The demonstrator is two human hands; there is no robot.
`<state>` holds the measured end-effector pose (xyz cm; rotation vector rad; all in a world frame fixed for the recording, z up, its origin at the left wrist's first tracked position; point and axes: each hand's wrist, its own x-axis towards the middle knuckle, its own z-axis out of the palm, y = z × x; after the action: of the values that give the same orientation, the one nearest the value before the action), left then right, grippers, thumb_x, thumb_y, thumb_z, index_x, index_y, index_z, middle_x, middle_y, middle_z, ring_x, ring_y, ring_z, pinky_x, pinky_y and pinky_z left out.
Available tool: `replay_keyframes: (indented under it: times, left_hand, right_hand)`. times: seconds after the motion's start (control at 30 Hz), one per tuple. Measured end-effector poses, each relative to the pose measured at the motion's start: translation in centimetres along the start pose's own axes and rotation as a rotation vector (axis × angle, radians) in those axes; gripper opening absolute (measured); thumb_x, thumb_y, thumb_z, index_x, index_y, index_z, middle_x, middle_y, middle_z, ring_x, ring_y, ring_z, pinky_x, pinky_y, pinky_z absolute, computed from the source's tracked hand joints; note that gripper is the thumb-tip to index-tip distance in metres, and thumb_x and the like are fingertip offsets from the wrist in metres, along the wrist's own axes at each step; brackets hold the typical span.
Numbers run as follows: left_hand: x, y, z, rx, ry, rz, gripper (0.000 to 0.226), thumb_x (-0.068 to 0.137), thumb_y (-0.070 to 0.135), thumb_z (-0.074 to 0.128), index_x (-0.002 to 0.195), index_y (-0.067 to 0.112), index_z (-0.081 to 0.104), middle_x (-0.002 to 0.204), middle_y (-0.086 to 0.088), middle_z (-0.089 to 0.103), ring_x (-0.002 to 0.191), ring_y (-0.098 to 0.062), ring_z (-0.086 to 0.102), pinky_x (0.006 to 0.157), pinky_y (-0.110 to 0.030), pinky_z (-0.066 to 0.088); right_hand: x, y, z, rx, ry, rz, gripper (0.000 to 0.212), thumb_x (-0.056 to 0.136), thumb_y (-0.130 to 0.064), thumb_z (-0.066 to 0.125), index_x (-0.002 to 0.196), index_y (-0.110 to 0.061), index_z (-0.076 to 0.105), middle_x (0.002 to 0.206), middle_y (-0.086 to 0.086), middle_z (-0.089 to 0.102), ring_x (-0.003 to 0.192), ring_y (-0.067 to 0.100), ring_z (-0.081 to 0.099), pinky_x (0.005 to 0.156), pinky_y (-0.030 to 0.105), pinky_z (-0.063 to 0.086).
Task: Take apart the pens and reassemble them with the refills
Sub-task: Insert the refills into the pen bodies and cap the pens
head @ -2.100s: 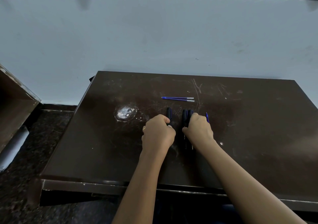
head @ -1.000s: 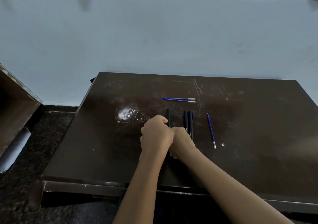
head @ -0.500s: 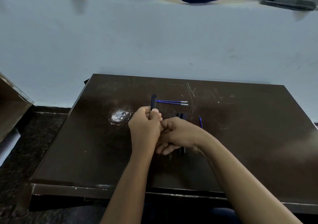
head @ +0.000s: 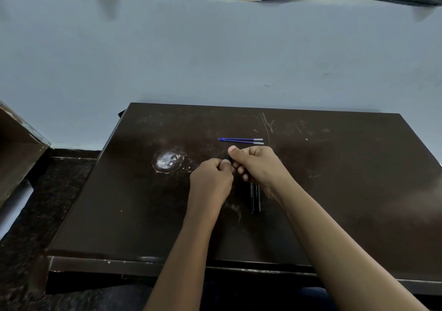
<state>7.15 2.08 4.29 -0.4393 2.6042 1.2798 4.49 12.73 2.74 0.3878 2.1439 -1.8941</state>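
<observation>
Both hands meet over the middle of the dark brown table [head: 346, 191]. My left hand [head: 210, 179] and my right hand [head: 260, 167] each grip an end of one black pen [head: 229, 159], of which only a small dark piece shows between the fingers. Two more black pens [head: 254, 198] lie side by side on the table just under my right wrist, pointing toward me. Two blue refills [head: 240, 140] lie together, crosswise, just beyond the hands. A third blue refill is mostly hidden behind my right hand.
A white scuffed patch [head: 167, 161] marks the tabletop left of the hands. The table stands against a pale wall [head: 215, 59]; its front edge [head: 119, 263] is near me. A brown box-like object [head: 16, 148] stands at the far left over a dark speckled floor.
My left hand lifted one black pen off the table. My right hand left the other pens and came over to grip the same pen, now held low between both hands.
</observation>
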Motion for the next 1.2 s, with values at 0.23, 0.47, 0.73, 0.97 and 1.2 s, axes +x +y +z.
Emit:
replay_keyframes:
  times: [0.23,0.47,0.73,0.97,1.2]
  left_hand:
    - [-0.4,-0.1,-0.3,0.058,0.026,0.042,0.023,0.097,0.032,0.043,0.083,0.026,0.059,0.067,0.008,0.055,0.055,-0.003,0.047,0.047,-0.017,0.029]
    - [-0.5,-0.4,0.0,0.035,0.093,0.071,0.021,0.092,0.040,0.048,0.080,0.028,0.060,0.070,0.008,0.058,0.062,-0.007,0.054,0.050,-0.024,0.035]
    - [-0.1,-0.2,0.2,-0.031,0.039,-0.003,0.038,0.097,0.027,0.040,0.097,0.005,0.071,0.068,0.000,0.055,0.051,-0.006,0.043,0.044,-0.014,0.034]
    - [-0.2,-0.3,0.1,-0.167,0.099,0.006,0.026,0.097,0.025,0.037,0.097,0.017,0.061,0.091,-0.008,0.069,0.068,-0.013,0.059,0.057,-0.028,0.047]
    - [0.3,-0.6,0.1,-0.092,0.100,-0.036,0.033,0.100,0.021,0.034,0.112,0.009,0.061,0.104,-0.008,0.067,0.084,-0.014,0.060,0.053,-0.017,0.035]
  right_hand:
    - [0.1,0.3,0.6,0.024,0.070,0.072,0.035,0.081,-0.036,0.072,0.069,-0.004,0.069,0.051,0.000,0.057,0.041,0.007,0.045,0.046,0.018,0.041]
    - [0.5,-0.3,0.6,0.109,0.092,0.086,0.031,0.085,-0.021,0.066,0.058,-0.008,0.061,0.046,-0.001,0.051,0.044,0.012,0.040,0.048,0.024,0.037]
    - [1.8,-0.3,-1.8,0.226,0.272,0.027,0.014,0.092,-0.017,0.057,0.079,-0.014,0.061,0.061,0.002,0.054,0.049,0.010,0.044,0.048,0.022,0.037]
    - [1.9,2.0,-0.9,-0.914,0.026,-0.092,0.024,0.078,-0.028,0.074,0.095,-0.017,0.061,0.097,0.004,0.064,0.089,0.021,0.063,0.080,0.037,0.055]
    - [2.1,3.8,1.5,-1.153,-0.179,-0.074,0.031,0.083,-0.029,0.070,0.108,-0.014,0.059,0.106,0.007,0.062,0.093,0.024,0.063,0.084,0.041,0.055]
